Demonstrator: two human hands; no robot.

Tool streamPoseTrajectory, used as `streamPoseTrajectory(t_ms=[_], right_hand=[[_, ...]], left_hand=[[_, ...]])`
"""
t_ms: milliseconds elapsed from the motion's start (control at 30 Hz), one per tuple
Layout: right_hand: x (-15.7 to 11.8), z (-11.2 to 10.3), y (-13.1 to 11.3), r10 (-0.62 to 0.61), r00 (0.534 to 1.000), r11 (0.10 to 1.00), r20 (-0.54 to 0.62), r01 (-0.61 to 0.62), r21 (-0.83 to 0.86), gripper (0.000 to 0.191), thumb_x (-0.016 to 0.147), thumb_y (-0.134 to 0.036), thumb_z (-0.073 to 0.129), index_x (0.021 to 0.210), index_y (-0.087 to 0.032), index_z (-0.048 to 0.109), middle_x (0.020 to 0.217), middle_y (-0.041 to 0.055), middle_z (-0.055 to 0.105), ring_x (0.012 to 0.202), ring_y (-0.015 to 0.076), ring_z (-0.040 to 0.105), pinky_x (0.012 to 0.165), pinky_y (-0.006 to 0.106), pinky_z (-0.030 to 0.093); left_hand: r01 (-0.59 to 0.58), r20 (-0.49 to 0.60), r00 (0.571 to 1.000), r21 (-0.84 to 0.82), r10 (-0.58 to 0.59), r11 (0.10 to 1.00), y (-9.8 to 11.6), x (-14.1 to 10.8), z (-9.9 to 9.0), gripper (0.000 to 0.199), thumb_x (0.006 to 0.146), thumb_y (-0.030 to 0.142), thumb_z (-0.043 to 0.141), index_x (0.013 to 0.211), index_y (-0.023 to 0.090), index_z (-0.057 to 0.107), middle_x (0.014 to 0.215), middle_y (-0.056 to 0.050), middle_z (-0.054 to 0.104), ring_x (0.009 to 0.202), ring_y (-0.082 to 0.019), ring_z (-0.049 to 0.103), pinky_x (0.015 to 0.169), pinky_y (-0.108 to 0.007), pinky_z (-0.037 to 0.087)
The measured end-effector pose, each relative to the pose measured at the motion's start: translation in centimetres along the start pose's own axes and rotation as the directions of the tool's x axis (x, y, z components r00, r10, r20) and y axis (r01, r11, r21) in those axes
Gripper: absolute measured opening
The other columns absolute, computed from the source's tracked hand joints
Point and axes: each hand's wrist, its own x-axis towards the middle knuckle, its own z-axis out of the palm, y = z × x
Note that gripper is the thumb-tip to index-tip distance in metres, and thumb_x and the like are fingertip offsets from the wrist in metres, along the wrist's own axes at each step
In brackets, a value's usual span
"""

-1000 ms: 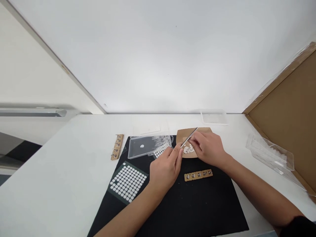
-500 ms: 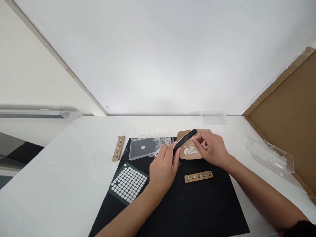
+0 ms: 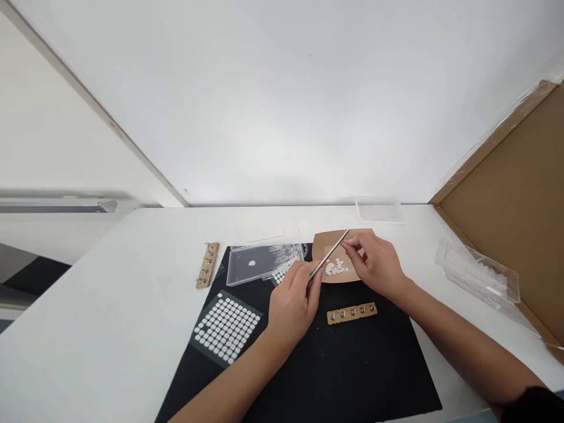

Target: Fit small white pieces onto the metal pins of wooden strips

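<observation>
My left hand (image 3: 291,301) is closed around the lower end of a thin nail file (image 3: 329,253), which is turned edge-on and slants up to the right. My right hand (image 3: 378,263) is in a pinch beside the file's upper part. Whatever sits between those fingertips is too small to name. Beneath both hands lies a brown sheet (image 3: 324,239) with a small pile of white pieces (image 3: 337,268) on it. Closer to me, a cardboard strip (image 3: 352,314) carries several metal clips.
A dark card of white adhesive dots (image 3: 229,328) lies left on the black mat (image 3: 352,376). Behind it is a clear case (image 3: 240,267) with thin clear strips. Another clip strip (image 3: 207,265) stands at left. Clear boxes (image 3: 484,276) sit at right, a shallow tray (image 3: 379,212) at the back.
The nail file has rolled in my left hand from showing its flat black face to showing its narrow edge. My right hand stays pinched near it. The view has shifted slightly.
</observation>
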Motion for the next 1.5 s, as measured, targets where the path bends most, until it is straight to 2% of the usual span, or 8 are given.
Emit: streamPoseTrajectory(t_ms=[233,500,733,900,1100,1233,1367,1500], right_hand=[[0.2,-0.4,-0.2,0.147,0.987,0.953,0.061,-0.158,0.258,0.021,0.107,-0.037,0.062,0.092,-0.024,0.068,0.085,0.0024,0.078,0.075,0.0195,0.074,0.070,0.034,0.056],[0.4,-0.7,-1.1,0.317,0.916,0.719,0.246,-0.401,0.568,0.030,0.099,-0.052,0.072,0.095,-0.022,0.070,0.084,0.0037,0.077,0.079,0.0199,0.075,0.065,0.033,0.065],[0.4,-0.7,-1.1,0.319,0.910,0.767,0.264,-0.411,0.492,0.038,0.102,-0.059,0.066,0.093,-0.022,0.060,0.083,0.0040,0.076,0.074,0.0190,0.074,0.055,0.028,0.056],[0.8,-0.9,-1.4,0.298,0.880,0.694,0.370,-0.466,0.550,0.045,0.098,-0.065,0.069,0.089,-0.022,0.058,0.083,0.0036,0.075,0.072,0.0185,0.076,0.054,0.026,0.053],[1.0,-1.3,-1.5,0.256,0.858,0.645,0.445,-0.494,0.582,0.043,0.097,-0.062,0.073,0.089,-0.021,0.061,0.081,0.0027,0.076,0.074,0.0174,0.076,0.068,0.030,0.061],[0.8,-1.4,-1.5,0.196,0.814,0.613,0.547,-0.537,0.580,0.043,0.093,-0.060,0.078,0.089,-0.020,0.063,0.081,0.0021,0.077,0.073,0.0177,0.077,0.074,0.034,0.063],[0.8,-1.7,-1.5,0.165,0.784,0.630,0.599,-0.551,0.547,0.044,0.092,-0.060,0.080,0.088,-0.019,0.063,0.079,0.0022,0.077,0.071,0.0174,0.076,0.070,0.032,0.061],[0.8,-2.0,-1.1,0.156,0.762,0.663,0.628,-0.552,0.505,0.041,0.094,-0.059,0.077,0.090,-0.019,0.064,0.079,0.0018,0.077,0.070,0.0174,0.076,0.069,0.032,0.060]], left_hand=[[0.228,0.086,0.969,0.036,-0.230,0.973,0.1,-0.5,0.0,0.017,0.110,0.031,0.050,0.114,0.019,0.062,0.093,-0.006,0.078,0.076,-0.022,0.078,0.060,-0.027,0.053],[0.265,0.108,0.957,0.058,-0.270,0.962,0.1,-0.4,0.1,0.027,0.110,0.035,0.046,0.119,0.019,0.065,0.103,-0.010,0.081,0.084,-0.024,0.080,0.064,-0.029,0.058],[0.194,0.127,0.972,0.038,-0.197,0.980,0.1,-0.5,0.1,0.034,0.111,0.029,0.046,0.139,0.019,0.064,0.123,-0.010,0.082,0.097,-0.023,0.082,0.082,-0.031,0.064],[0.170,0.132,0.977,-0.001,-0.168,0.986,0.0,-0.8,0.3,0.035,0.111,0.028,0.049,0.142,0.020,0.064,0.114,-0.009,0.084,0.092,-0.023,0.083,0.086,-0.032,0.065],[0.218,0.053,0.975,-0.045,-0.215,0.975,-0.2,-0.7,0.4,0.042,0.109,0.026,0.053,0.150,0.023,0.059,0.135,-0.010,0.077,0.106,-0.024,0.080,0.085,-0.031,0.064],[0.195,0.084,0.980,-0.199,-0.182,0.960,-0.3,-0.2,0.1,0.033,0.109,0.025,0.052,0.137,0.022,0.068,0.122,-0.008,0.081,0.102,-0.021,0.079,0.088,-0.031,0.063],[0.263,0.207,0.957,-0.340,-0.201,0.903,0.1,0.5,-0.4,0.027,0.108,0.030,0.057,0.125,0.020,0.075,0.103,-0.006,0.081,0.082,-0.018,0.074,0.077,-0.029,0.060],[0.304,0.240,0.946,-0.426,-0.217,0.852,0.0,0.7,-0.3,0.025,0.105,0.032,0.062,0.119,0.021,0.079,0.082,-0.001,0.072,0.063,-0.013,0.060,0.066,-0.026,0.054]])
